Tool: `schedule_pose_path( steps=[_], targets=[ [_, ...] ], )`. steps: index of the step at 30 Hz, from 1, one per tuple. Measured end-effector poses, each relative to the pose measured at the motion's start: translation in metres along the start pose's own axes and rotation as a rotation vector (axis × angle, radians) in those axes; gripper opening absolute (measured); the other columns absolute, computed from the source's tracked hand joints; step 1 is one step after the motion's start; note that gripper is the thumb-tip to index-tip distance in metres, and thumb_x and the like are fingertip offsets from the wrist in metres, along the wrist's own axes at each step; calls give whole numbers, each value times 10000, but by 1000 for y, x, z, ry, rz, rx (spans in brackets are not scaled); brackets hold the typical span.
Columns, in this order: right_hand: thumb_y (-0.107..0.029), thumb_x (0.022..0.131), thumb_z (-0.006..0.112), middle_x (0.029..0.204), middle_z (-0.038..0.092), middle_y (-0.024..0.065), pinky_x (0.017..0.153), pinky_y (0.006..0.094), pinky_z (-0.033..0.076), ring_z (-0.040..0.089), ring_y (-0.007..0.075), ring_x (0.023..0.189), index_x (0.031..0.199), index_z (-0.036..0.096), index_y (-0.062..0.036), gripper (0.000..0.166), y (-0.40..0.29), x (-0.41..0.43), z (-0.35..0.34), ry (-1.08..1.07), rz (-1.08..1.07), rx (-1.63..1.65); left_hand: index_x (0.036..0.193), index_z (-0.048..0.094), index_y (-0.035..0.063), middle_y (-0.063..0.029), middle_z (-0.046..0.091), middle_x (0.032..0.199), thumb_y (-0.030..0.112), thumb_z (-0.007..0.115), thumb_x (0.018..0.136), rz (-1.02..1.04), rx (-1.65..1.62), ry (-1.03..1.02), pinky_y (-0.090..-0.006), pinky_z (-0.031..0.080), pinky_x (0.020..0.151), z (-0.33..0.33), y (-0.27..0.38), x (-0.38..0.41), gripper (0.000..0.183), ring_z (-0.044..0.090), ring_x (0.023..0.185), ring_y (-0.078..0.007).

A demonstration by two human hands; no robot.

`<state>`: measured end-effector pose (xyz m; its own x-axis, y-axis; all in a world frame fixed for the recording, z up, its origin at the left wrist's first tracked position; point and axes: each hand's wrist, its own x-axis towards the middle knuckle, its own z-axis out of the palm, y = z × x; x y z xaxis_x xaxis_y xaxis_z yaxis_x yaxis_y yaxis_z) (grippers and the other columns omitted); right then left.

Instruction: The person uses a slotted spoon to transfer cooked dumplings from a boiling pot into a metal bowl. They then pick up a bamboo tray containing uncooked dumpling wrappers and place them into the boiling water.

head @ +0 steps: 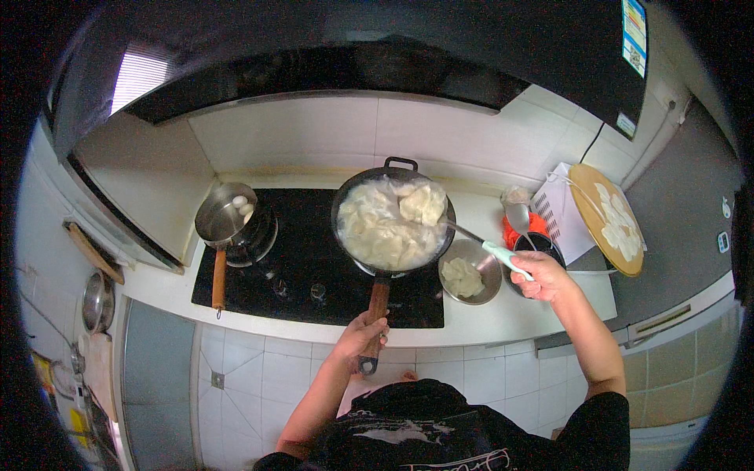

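My left hand (363, 338) grips the wooden handle (379, 300) of a dark wok (336, 221) on the black glass hob. Pale dumplings (377, 241) crowd the wok in cloudy, foamy liquid. In my right hand (545, 277) is the mint-green handle (500, 256) of a metal-shafted utensil. Its far end reaches over the wok's right side, beneath a raised heap of dumplings (423, 203) that hides its head. Just right of the wok, a steel bowl (493, 274) holds several pale dumplings or wrappers (462, 278).
A steel saucepan (215, 218) with white eggs stands on the hob (312, 247) at left. Right of the steel bowl are a dark pot (539, 244), a metal spoon (518, 218) and a red bag (508, 231). A round board (580, 194) with pale pieces leans over a white appliance (545, 200). The range hood (365, 65) hangs above.
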<state>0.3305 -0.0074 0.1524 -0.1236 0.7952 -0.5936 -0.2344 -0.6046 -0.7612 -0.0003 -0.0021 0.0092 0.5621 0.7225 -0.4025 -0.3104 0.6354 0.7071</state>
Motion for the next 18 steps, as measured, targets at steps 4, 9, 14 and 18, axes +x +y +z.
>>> schedule_pose_path(
  steps=[4,9,14,18],
  targets=[
    [-214,810,479,556,423,3,288,144,200,269,23,346,1032,494,-48,277,8,0,1,1,20,-36,1011,424,40,-18,479,683,173,564,764,4,-4,-21,-219,391,511,-4,-4,3,313,458,556,-102],
    [-218,808,486,565,437,6,291,149,196,279,24,348,984,501,-59,238,14,-5,2,28,-32,-16,1058,430,54,-20,483,675,176,533,784,26,43,-14,-237,391,499,-8,-8,7,317,457,550,-109],
    [-231,801,499,572,447,11,290,160,195,279,31,341,885,484,-92,164,19,-4,0,61,4,-18,1048,442,58,-21,484,675,160,527,787,11,43,-6,-239,393,495,-7,-7,5,293,462,553,-112],
    [-238,797,504,568,445,12,288,167,189,273,34,337,842,467,-104,147,24,-7,2,66,-19,-6,1033,422,42,-11,480,679,174,567,760,-24,19,23,-228,388,498,-1,-3,2,336,462,556,-103]
  ],
)
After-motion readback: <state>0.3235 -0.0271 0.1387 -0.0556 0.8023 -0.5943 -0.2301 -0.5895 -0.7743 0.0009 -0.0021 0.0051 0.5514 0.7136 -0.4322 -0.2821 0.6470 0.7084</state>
